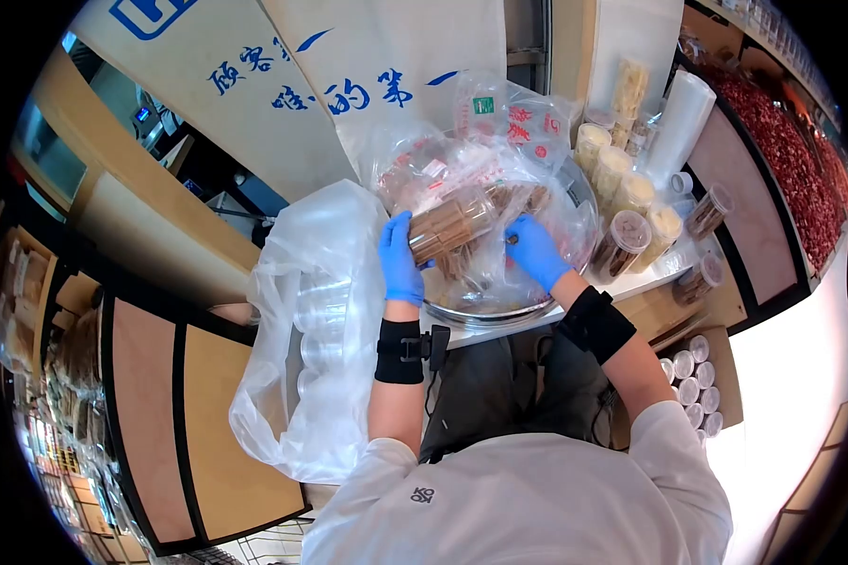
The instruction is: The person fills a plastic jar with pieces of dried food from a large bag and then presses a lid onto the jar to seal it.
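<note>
My left hand (402,259), in a blue glove, is wrapped round a clear plastic jar (452,226) filled with brown sticks. The jar lies tilted, its far end pointing up and to the right. To its right is my right hand (537,252), also gloved in blue, fingers pinched together with a small dark piece at their tips; its kind is too small to make out. Under both hands a round metal tray (499,318) holds clear plastic bags (424,174) with red print and more brown sticks (523,198).
At the right stand filled lidded jars (622,243) and a roll of clear plastic (678,127). A large translucent bag (301,377) of clear containers hangs at the left. Lower right, a box (721,367) holds several white-topped jars. Dark red goods (782,160) fill a bin farther right.
</note>
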A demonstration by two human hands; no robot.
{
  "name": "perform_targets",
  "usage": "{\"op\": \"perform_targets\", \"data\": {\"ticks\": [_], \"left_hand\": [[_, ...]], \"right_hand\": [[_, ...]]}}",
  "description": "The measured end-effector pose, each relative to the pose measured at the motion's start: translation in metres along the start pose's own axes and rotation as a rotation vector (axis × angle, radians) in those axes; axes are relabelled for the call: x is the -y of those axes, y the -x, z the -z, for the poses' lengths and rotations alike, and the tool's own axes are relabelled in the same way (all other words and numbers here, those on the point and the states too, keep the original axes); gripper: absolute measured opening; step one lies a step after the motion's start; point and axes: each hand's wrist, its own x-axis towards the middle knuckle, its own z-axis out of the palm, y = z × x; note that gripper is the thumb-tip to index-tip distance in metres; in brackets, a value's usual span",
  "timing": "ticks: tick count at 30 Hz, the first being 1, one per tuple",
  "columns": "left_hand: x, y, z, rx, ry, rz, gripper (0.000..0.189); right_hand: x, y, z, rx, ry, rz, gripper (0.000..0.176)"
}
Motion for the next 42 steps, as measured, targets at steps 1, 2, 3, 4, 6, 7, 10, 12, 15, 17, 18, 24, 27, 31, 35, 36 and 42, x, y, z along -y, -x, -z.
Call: {"op": "perform_targets", "data": {"ticks": [1, 2, 3, 4, 6, 7, 10, 12, 15, 17, 18, 24, 27, 31, 35, 36, 42], "left_hand": [[0.004, 0.000, 0.002, -0.001, 0.035, 0.022, 0.025], [0.007, -0.001, 0.004, -0.001, 0.069, 0.041, 0.025], [0.006, -0.005, 0.003, 0.008, 0.070, 0.032, 0.025], [0.007, -0.006, 0.003, 0.020, 0.092, 0.065, 0.026], [0.008, 0.000, 0.005, 0.019, 0.120, 0.102, 0.027], [0.005, 0.000, 0.001, -0.008, 0.050, 0.059, 0.028], [0.005, 0.003, 0.001, -0.026, -0.032, 0.005, 0.029], [0.004, 0.001, -0.002, -0.009, -0.040, -0.015, 0.030], [0.005, 0.005, -0.003, 0.029, -0.020, -0.003, 0.024], [0.001, 0.009, -0.003, 0.075, 0.016, 0.035, 0.023], [0.004, 0.009, -0.003, 0.074, 0.017, 0.038, 0.023], [0.004, 0.012, -0.001, 0.088, -0.024, -0.058, 0.023], [0.006, 0.012, -0.001, 0.069, 0.034, -0.069, 0.023], [0.010, 0.011, 0.003, 0.089, 0.021, -0.156, 0.032], [0.018, 0.005, 0.010, 0.133, 0.031, -0.266, 0.031], [0.018, 0.006, 0.009, 0.130, 0.035, -0.267, 0.031], [0.022, 0.003, 0.011, 0.108, 0.028, -0.292, 0.028]], "right_hand": [[0.005, 0.000, 0.005, 0.003, -0.097, -0.063, 0.023], [0.008, 0.002, 0.006, 0.004, -0.096, -0.062, 0.023], [0.009, 0.000, 0.008, -0.145, -0.146, -0.086, 0.020], [0.010, -0.001, 0.011, -0.290, -0.194, -0.110, 0.018], [0.012, 0.001, 0.016, -0.376, -0.433, -0.166, 0.016], [0.013, -0.004, 0.020, -0.471, -0.677, -0.217, 0.014], [0.024, -0.009, 0.029, -0.532, -1.023, -0.160, 0.013], [0.033, -0.005, 0.040, -0.366, -1.015, -0.199, 0.013], [0.050, 0.001, 0.046, -0.057, -0.962, -0.270, 0.013], [0.049, 0.002, 0.045, 0.085, -0.919, -0.297, 0.013], [0.046, 0.002, 0.044, 0.139, -0.937, -0.271, 0.013], [0.040, 0.002, 0.032, 0.084, -0.957, -0.159, 0.013], [0.036, 0.002, 0.028, 0.042, -0.977, -0.125, 0.014], [0.036, 0.004, 0.033, 0.128, -0.988, -0.160, 0.016], [0.041, 0.004, 0.038, -0.028, -0.998, -0.183, 0.016], [0.033, 0.001, 0.036, -0.144, -0.967, -0.235, 0.017], [0.028, 0.002, 0.035, -0.206, -0.880, -0.096, 0.029]]}}
